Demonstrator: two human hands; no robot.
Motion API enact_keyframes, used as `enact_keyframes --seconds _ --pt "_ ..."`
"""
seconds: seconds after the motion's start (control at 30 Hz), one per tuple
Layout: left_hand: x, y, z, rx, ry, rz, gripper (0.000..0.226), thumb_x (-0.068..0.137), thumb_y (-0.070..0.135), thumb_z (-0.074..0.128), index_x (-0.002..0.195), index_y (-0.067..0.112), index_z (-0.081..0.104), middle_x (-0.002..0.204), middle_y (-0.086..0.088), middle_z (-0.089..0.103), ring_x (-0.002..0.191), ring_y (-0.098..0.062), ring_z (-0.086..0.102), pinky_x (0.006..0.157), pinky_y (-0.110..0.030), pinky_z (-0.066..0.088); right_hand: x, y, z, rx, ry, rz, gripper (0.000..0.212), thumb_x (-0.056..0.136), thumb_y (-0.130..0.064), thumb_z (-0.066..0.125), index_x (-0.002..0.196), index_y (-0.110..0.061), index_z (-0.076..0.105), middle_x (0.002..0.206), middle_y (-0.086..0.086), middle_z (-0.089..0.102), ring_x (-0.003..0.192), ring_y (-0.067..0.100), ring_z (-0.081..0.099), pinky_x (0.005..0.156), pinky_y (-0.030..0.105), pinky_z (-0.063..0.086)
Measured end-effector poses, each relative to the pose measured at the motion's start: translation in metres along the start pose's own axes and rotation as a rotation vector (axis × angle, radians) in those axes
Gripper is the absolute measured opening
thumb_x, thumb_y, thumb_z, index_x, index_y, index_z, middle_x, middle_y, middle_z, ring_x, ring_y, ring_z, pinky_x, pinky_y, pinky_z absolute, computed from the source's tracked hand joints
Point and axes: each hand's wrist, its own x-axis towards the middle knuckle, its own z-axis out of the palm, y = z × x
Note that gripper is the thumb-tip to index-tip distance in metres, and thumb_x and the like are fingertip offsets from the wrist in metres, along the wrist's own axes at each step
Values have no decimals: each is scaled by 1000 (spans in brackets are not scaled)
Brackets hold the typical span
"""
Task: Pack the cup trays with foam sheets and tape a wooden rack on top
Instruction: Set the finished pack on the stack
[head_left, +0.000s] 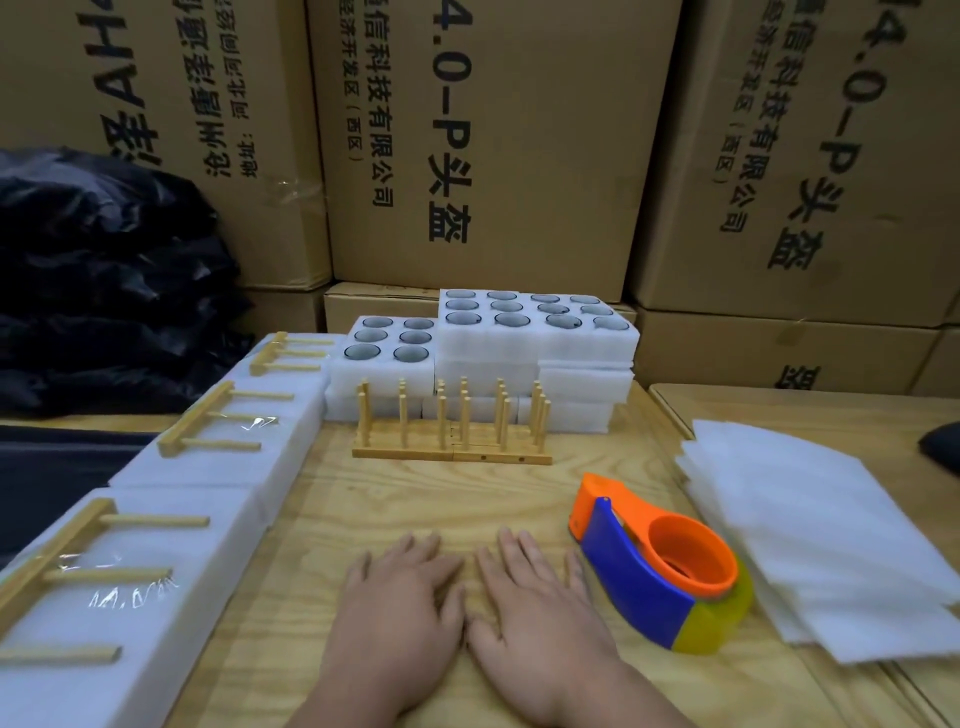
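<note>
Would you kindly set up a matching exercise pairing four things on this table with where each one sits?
Things:
1. tape dispenser
2. loose foam sheets
3. upright wooden rack
4. taped packs

Places:
A. row along the table's left edge
B. stacked at the right edge
C. table centre, before the cup trays
D. just right of the right hand

Pairs: 1-D, 2-B, 3-C, 4-A

light: even, soft, fairly dim, from overhead | shadows: faint under hands (467, 613) on tabletop (405, 499) | glare: small glints on clear tape (130, 592) | edges: wide-angle bowing, cardboard cartons (478, 140) leaning | focus: slightly soft throughout
</note>
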Motion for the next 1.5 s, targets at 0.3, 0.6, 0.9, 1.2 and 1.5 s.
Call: enact_keyframes --seconds 0.3,0.6,0.9,1.2,1.5 --pt "4 6 -4 -44 168 -19 26 91 49 42 92 31 60 94 13 63 99 -13 59 87 -34 45 -5 -2 2 28 39 27 75 91 -63 20 161 -41 8 171 -14 -8 156 7 -13 124 45 -11" --pt "14 3 2 46 -49 -186 69 97 60 25 162 41 13 173 2 -5 158 -21 -9 127 -47 -4 24 -14 -34 -108 -275 32 67 99 -56 26 162 -40 6 172 -3 -8 158 22 -3 125 54 8" --pt "15 2 5 52 -23 -172 69 97 63 18 161 41 10 173 2 -6 158 -22 -11 126 -50 -5 66 -52 -117 -263 -487 -208 46 103 -38 44 147 -23 51 144 7 57 128 30 53 102 43 45" --pt "23 -1 11 34 -31 -182 83 84 67 13 161 41 -1 172 2 -13 157 -22 -16 124 -51 -12 112 -67 -144 -374 -406 -326 47 101 -46 49 146 -32 50 145 -6 56 129 22 53 104 39 44" --pt "25 -3 16 49 -50 -178 82 86 67 22 162 39 4 172 -2 -13 156 -26 -17 120 -55 -17 191 -23 -231 -66 360 -177 22 94 -32 53 109 -27 68 108 -2 70 92 25 61 79 34 50"
